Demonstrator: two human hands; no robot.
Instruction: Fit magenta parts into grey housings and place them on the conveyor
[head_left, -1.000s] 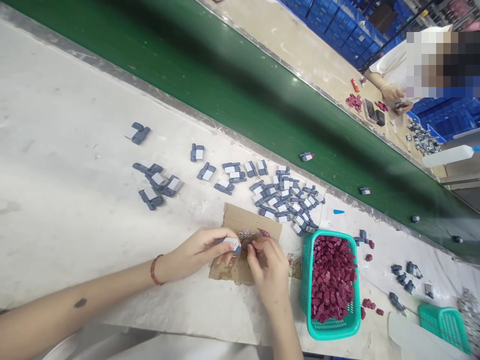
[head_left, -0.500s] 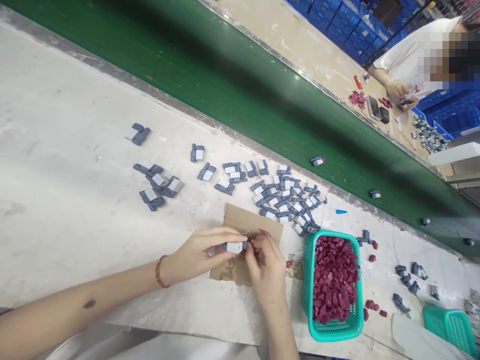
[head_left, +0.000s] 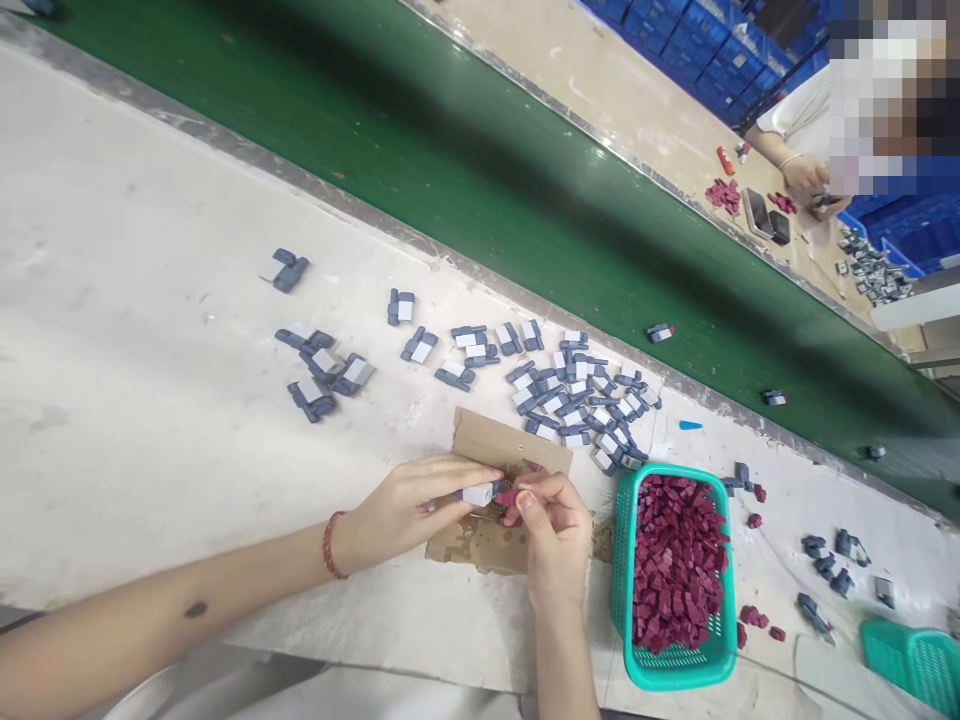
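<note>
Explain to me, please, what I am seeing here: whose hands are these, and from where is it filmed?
There is no machine: these are a person's bare hands. Every picture comes from one camera worn on that person's head, looking forward and down. The left hand holds a blue-and-white part; the right hand pinches a red piece at its end. Beneath them, cardboard lies on the table. Around it are similar loose parts and a green basket of red pieces. Beyond runs a green strip, probably a conveyor; across it, a co-worker's hand is visible.
</note>
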